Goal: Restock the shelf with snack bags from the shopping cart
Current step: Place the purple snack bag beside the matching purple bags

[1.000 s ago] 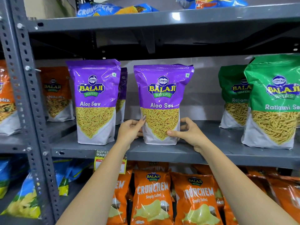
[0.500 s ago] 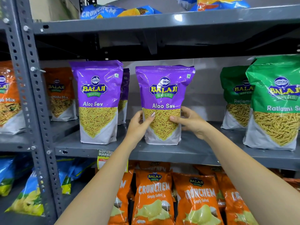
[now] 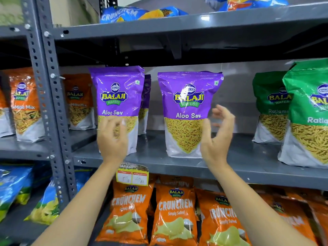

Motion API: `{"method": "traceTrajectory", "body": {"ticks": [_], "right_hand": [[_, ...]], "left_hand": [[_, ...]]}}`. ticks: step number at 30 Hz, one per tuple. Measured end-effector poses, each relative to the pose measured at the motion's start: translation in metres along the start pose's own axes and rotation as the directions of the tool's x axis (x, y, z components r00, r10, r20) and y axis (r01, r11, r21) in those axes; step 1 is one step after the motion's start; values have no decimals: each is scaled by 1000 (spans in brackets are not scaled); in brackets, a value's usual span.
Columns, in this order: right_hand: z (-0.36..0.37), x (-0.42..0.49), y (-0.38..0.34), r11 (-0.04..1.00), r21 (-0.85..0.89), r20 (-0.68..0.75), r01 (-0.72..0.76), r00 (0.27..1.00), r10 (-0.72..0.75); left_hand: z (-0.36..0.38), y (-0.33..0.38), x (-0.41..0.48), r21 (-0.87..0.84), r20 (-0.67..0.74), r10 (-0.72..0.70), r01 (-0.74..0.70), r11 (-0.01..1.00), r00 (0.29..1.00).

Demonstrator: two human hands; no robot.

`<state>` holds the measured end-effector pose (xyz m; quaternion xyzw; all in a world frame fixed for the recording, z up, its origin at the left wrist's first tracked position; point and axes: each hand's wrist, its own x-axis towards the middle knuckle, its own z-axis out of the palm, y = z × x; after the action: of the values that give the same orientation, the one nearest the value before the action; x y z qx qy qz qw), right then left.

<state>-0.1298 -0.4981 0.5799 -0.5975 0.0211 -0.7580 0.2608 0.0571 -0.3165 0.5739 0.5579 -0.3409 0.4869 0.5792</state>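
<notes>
A purple Aloo Sev bag [image 3: 188,110] stands upright on the grey middle shelf [image 3: 239,162], free of both hands. My right hand [image 3: 217,137] hovers just right of it, fingers spread and holding nothing. My left hand [image 3: 112,139] is raised in front of the lower part of a second purple Aloo Sev bag [image 3: 117,96] to the left, blurred, fingers apart; I cannot tell whether it touches that bag. Another purple bag [image 3: 146,103] peeks out behind the second one. The shopping cart is out of view.
Green Ratlami Sev bags [image 3: 308,110] stand at the shelf's right end, orange Mitha Mix bags [image 3: 26,103] left of the perforated grey upright [image 3: 53,103]. Orange Crunchem bags [image 3: 174,215] fill the shelf below, under a price tag [image 3: 132,175]. Blue bags [image 3: 134,14] lie on the top shelf.
Both hands have let go of the middle Aloo Sev bag and pulled apart: the left moved left in front of the neighbouring bag, the right lifted away to the right.
</notes>
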Motion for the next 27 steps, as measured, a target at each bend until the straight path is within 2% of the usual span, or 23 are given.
{"method": "traceTrajectory", "body": {"ticks": [2, 4, 6, 7, 9, 11, 12, 15, 19, 25, 27], "right_hand": [[30, -18, -17, 997, 67, 150, 34, 988, -43], [64, -36, -28, 1000, 9, 377, -16, 926, 12], [96, -53, -28, 984, -132, 567, -120, 805, 175], [108, -58, -25, 960, -210, 633, -186, 722, 279], [125, -65, -22, 883, -334, 699, -330, 541, 467], [133, -69, -21, 823, -362, 718, -439, 432, 546], [135, -72, -21, 814, -354, 723, -461, 417, 551], [138, -78, -23, 816, -336, 714, -470, 438, 546], [140, -79, -24, 807, -310, 690, -502, 465, 555], [135, -78, -20, 806, -294, 699, -514, 459, 548], [125, -75, -23, 842, -283, 712, -459, 488, 505]], "left_hand": [[-14, -21, 9, 76, -15, -151, 152, 985, 988], [-21, -44, 12, 167, 91, -264, 247, 954, 960], [-24, -61, 9, 187, 226, -401, 364, 912, 888], [-25, -67, 6, 194, 282, -464, 423, 885, 840], [-27, -74, 1, 209, 357, -545, 504, 838, 759], [-31, -76, -3, 214, 417, -559, 520, 827, 717], [-33, -76, -3, 203, 436, -547, 514, 834, 715], [-36, -76, 0, 159, 450, -517, 504, 849, 729], [-37, -73, -1, 194, 456, -511, 478, 856, 729], [-34, -68, -9, 256, 405, -523, 456, 852, 750], [-33, -63, -11, 254, 352, -523, 459, 852, 776]]}}
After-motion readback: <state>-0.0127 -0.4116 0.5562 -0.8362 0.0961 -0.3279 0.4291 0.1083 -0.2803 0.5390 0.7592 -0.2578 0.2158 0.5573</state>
